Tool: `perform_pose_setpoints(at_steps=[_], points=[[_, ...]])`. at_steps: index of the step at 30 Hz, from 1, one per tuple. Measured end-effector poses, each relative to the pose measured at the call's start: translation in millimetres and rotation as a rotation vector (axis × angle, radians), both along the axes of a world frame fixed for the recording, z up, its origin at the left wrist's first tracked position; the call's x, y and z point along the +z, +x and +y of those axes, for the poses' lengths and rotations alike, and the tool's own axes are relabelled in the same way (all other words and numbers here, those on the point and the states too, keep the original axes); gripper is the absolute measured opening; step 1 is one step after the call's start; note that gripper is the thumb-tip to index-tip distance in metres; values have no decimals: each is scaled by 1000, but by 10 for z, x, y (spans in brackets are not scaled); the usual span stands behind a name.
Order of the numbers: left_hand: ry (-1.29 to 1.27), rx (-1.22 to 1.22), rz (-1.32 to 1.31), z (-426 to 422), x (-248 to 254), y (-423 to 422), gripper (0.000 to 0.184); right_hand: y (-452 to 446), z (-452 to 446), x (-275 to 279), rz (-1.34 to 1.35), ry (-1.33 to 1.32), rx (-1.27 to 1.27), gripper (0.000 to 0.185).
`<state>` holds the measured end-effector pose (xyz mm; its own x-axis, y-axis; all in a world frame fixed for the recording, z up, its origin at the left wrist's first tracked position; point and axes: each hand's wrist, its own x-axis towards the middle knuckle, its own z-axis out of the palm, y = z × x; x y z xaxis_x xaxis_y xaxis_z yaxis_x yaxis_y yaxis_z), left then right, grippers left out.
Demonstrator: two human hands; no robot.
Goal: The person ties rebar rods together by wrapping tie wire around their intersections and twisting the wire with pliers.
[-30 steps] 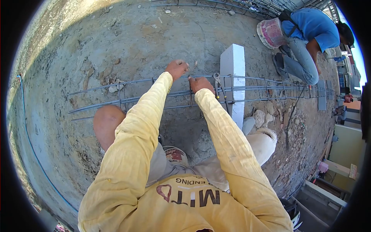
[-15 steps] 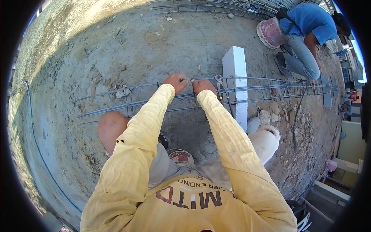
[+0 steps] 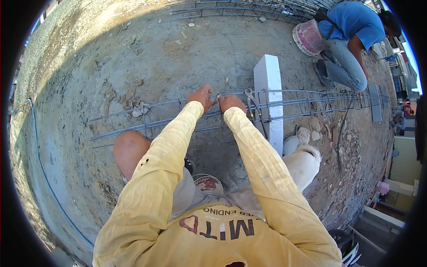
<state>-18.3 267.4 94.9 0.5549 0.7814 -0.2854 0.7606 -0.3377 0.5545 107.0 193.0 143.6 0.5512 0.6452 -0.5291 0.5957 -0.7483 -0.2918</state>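
Observation:
A long rebar cage [image 3: 164,122] of thin steel bars with square stirrups crosses in front of me. Over its top bar, my left hand [image 3: 202,97] is closed, thumb and fingers pinched together. Close beside it, my right hand [image 3: 232,103] is closed too, its fingertips meeting the left ones at a stirrup. Whatever lies between the fingertips is too small to make out. Just right of my right hand, pincers [image 3: 255,107] with dark and yellow handles hang on the bars. A white block [image 3: 268,73] stands under the cage.
I sit on an upturned bucket [image 3: 208,182]. At upper right a co-worker [image 3: 356,24] in blue crouches beside a pinkish bucket [image 3: 309,38]. More rebar cages [image 3: 231,9] lie at the back. Rubble [image 3: 342,138] lies right, a blue hose [image 3: 42,160] left.
My hands stay together at the same stirrup. The left fingers have lifted and straightened slightly, and the right hand has turned a little. The view has shifted slightly.

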Motion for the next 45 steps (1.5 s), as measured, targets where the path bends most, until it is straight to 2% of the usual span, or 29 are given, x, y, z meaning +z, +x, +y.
perform_pose_setpoints(at_steps=[6, 10, 18, 21, 24, 27, 30, 33, 36, 39, 42, 45], points=[[50, -49, 253, -63, 164, 130, 44, -19, -20, 20, 10, 9, -45, 44], [87, -62, 332, -104, 126, 191, 42, -35, -37, 73, -3, 13, -41, 44], [-35, 92, 366, -93, 126, 274, 38, -69, -33, 55, -28, 9, 1, 45], [-197, 70, 350, -4, 223, 261, 41, -89, -52, 35, -78, 23, 30, 45], [-227, 101, 199, 7, 270, 191, 32, -34, -82, 8, -42, 57, 81, 45], [-274, 88, 99, 63, 96, 158, 33, 45, -101, 0, 38, 56, 119, 41], [-222, 124, -16, 14, 36, 123, 35, 134, -177, -143, 73, 164, 217, 36], [-165, 127, -89, -74, 94, 66, 36, 145, -260, 17, -26, 62, 322, 31], [2, 116, -89, -157, 54, 51, 31, 125, -309, 249, -206, -112, 407, 26], [192, 116, -236, -256, -26, 0, 27, -102, -256, 741, -374, -183, 522, 22], [277, 118, -258, -291, -89, 6, 25, -157, -85, 903, -468, -145, 682, 21], [241, 112, -261, -288, -107, -4, 29, -113, 128, 901, -593, 34, 865, 19]])
